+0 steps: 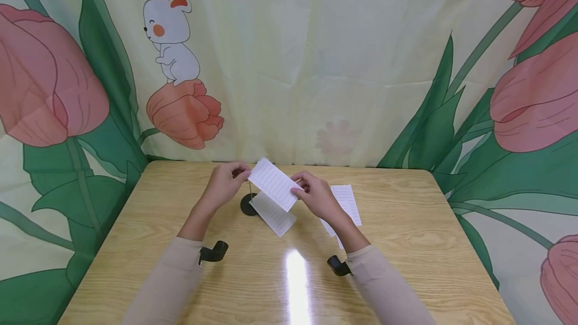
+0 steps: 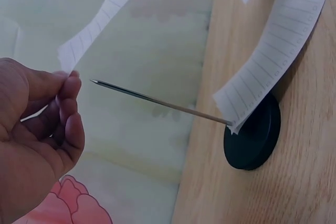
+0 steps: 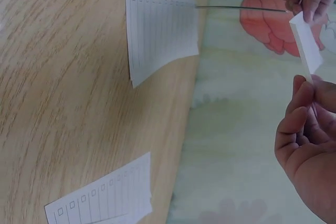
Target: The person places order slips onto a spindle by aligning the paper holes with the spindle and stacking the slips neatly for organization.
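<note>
My left hand [image 1: 224, 184] pinches one corner of a lined checklist slip [image 1: 275, 183] between thumb and fingertips. At the slip's opposite end, my right hand [image 1: 318, 197] pinches its edge, so the paper is stretched between both hands above the table. Below it stands a bill spike, its thin metal rod [image 2: 157, 102] rising from a round black base [image 2: 257, 142]. More lined slips [image 2: 273, 56] are skewered by a corner low on the rod, near the base. In the left wrist view the rod's sharp tip is bare, just beside the left fingertips and the held slip's corner.
Several loose lined slips [image 1: 346, 203] lie on the wooden table [image 1: 397, 245], partly hidden behind the right hand and forearm. A curtain [image 1: 289, 64] with printed tulips and a rabbit hangs along the table's back edge.
</note>
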The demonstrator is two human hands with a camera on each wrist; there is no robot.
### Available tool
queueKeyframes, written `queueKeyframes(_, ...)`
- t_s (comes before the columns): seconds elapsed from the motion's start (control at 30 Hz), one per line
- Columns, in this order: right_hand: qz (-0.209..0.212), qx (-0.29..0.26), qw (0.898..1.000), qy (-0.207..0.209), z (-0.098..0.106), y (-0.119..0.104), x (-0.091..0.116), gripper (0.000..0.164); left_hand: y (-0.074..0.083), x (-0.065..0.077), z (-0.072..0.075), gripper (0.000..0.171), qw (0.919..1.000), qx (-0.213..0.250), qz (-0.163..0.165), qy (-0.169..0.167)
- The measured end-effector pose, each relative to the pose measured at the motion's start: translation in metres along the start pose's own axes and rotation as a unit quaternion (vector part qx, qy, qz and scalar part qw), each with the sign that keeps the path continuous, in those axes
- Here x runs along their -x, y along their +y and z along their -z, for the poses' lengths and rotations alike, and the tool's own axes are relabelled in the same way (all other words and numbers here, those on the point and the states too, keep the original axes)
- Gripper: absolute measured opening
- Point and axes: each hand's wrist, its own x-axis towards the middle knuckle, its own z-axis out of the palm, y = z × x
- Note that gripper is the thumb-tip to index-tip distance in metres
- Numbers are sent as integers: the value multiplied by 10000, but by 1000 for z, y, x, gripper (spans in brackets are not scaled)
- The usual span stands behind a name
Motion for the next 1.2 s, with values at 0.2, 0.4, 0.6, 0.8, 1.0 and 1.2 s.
queueKeyframes(0.2, -12, 48, 10000, 24, -2, 1, 0, 27, -5, 0, -1, 14, 10000, 15, -19, 13)
queueKeyframes(0.4, 2, 83, 10000, 26, -3, 1, 0, 26, -8, 0, -1, 14, 10000, 60, 24, -60)
queueKeyframes(0.6, 7, 119, 9999, 45, -6, 5, -1, 24, -9, 1, -2, 13, 9998, 69, 150, -106)
queueKeyframes(0.8, -60, 118, 9999, 14, -8, 8, -2, 23, -11, 2, -5, 14, 9996, 128, 226, -114)
queueKeyframes(1.0, -150, 112, 9998, -26, -9, 9, -2, 24, -14, 1, -6, 15, 9993, 147, 328, -139)
queueKeyframes(1.2, -158, 73, 9998, -53, -9, 9, -2, 24, -15, 0, -6, 16, 9985, 162, 480, -208)
